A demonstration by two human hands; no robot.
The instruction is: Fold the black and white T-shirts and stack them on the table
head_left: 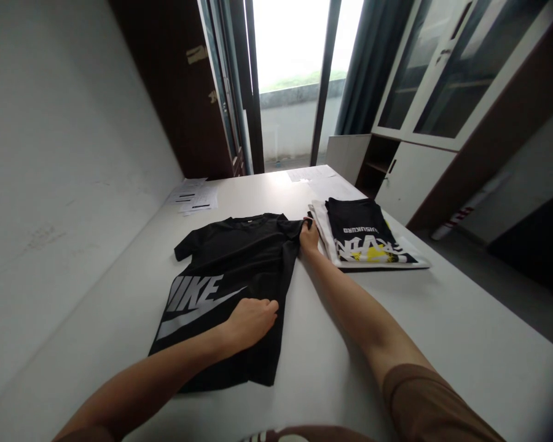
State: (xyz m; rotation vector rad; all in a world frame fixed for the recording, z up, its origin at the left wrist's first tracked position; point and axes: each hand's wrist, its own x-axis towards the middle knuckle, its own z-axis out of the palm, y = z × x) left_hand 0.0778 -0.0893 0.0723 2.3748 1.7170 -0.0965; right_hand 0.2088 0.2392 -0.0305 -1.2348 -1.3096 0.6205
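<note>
A black T-shirt (230,258) lies spread on the white table, its collar towards the window and a large grey NIKE print and swoosh on its front. My right hand (309,237) is closed on the sleeve at the shirt's right side, where the cloth bunches up. Lower down, my left hand (252,320) is curled in a pinch on the shirt's body near its right side; the fingertips are partly hidden. Just right of my right hand sits a stack of folded shirts (360,221), the top one black with white and yellow print.
The white table (442,319) runs towards a glass door (290,61). Papers (198,195) lie at its far left and more sheets (311,175) at its far end. A wall (74,123) borders the left side; a white cabinet (415,178) stands beyond the right edge.
</note>
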